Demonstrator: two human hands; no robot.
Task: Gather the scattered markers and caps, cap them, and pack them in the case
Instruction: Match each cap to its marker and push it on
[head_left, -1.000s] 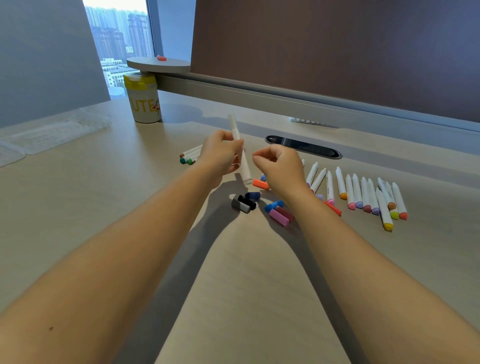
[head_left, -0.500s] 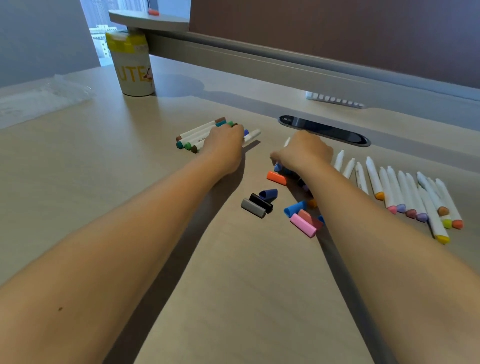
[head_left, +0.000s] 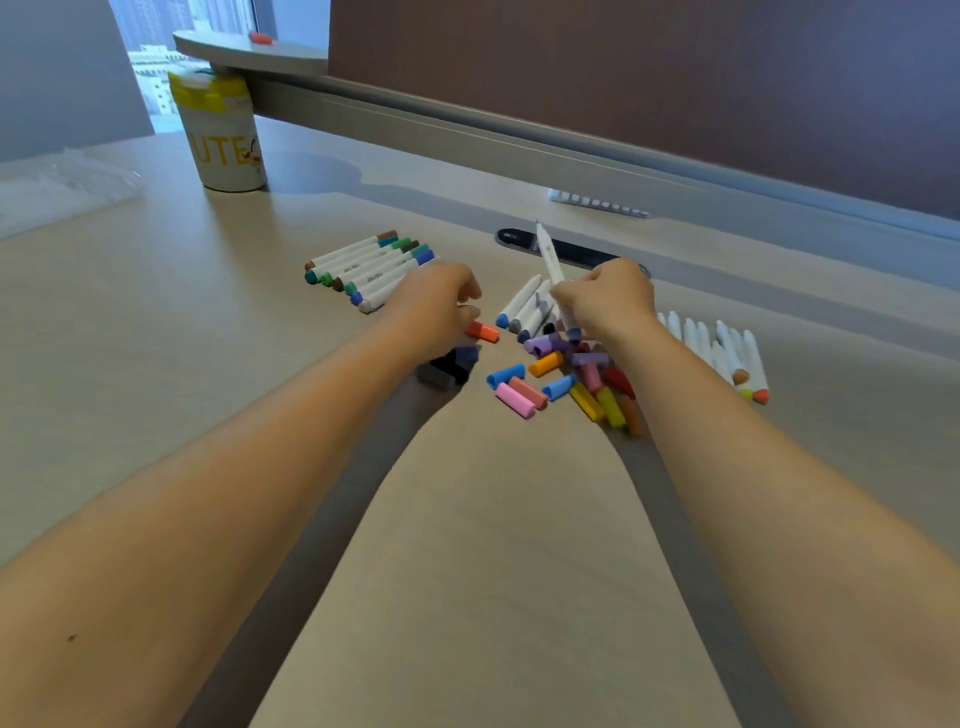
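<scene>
Head view, worktop (head_left: 493, 545): pale wood; both forearms reach fwd.
Right hand (head_left: 610, 301): fingers curled round a white marker (head_left: 551, 265), tilted, uncapped tip up and away, coloured end down by the cap pile.
Left hand (head_left: 439, 306): knuckles up, fingers curled down at an orange cap (head_left: 482, 331); can't tell if it grips it.
Dark caps (head_left: 449, 366): grey/black/navy, partly under left wrist.
Loose caps (head_left: 566, 382): blue, pink, orange, purple, yellow, red, heaped between the arms.
Capped markers (head_left: 371, 267): neat row, far left of left hand.
Uncapped markers (head_left: 722, 353): white row, right of right arm; a few more (head_left: 524, 306) between the hands.
Clear case (head_left: 62, 189): far left edge, well apart.
Cup (head_left: 223, 137): yellow-and-white, rear left.
</scene>
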